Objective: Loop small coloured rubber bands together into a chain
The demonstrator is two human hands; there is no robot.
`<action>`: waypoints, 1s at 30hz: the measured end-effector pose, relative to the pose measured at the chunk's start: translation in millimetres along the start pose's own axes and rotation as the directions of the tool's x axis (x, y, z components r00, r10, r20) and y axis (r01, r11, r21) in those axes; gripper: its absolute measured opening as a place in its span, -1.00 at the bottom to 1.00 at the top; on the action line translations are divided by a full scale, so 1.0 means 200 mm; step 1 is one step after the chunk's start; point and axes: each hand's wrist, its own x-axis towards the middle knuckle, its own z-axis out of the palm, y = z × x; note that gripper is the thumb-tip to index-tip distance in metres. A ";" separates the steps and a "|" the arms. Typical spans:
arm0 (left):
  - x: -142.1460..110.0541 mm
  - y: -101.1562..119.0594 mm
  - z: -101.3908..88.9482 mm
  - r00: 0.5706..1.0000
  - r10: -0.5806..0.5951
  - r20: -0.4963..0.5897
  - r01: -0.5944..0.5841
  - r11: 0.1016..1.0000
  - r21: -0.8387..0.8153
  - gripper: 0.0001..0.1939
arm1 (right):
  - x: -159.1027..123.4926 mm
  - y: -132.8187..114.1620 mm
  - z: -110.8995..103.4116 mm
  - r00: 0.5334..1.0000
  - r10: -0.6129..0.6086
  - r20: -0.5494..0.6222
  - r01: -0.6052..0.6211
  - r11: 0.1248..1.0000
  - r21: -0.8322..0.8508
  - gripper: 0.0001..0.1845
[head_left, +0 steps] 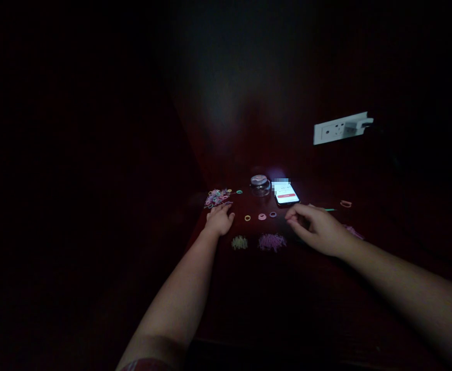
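Note:
My left hand [220,220] lies on the dark table with its fingers spread at the near edge of a mixed heap of small coloured elastic bands [217,196]. My right hand [318,226] hovers right of centre, thumb and fingertips pinched together; what they hold, if anything, is too small to make out. Between the hands sit a yellow hair tie [247,218], a pink one [262,217] and a purple one [272,215]. Closer to me are a yellow-green pile of bands [239,242] and a purple pile [272,241]. Pinkish bands [353,232] are partly hidden behind my right wrist.
A clear round jar with a lid [260,186] and a lit phone [286,195] stand near the back wall. One green hair tie [239,192] lies beside the heap, and a pinkish-orange one [345,204] at right. A wall socket [339,129] holds a plug. The surroundings are very dark.

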 end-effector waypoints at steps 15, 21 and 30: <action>0.03 0.03 0.00 0.995 -0.046 -0.087 0.044 0.999 -0.017 -0.53 | 0.00 0.00 0.01 0.999 -0.017 -0.034 0.017 1.000 0.004 -0.93; 0.00 -0.02 -0.08 0.983 -0.050 -0.174 0.037 0.996 -0.077 -0.71 | 0.01 -0.02 0.01 0.999 -0.012 -0.042 0.011 1.000 -0.009 -0.92; -0.03 -0.05 -0.11 0.955 -0.036 -0.294 -0.019 0.983 -0.182 -0.84 | 0.00 0.01 0.02 0.998 0.024 -0.058 -0.025 0.999 -0.027 -0.91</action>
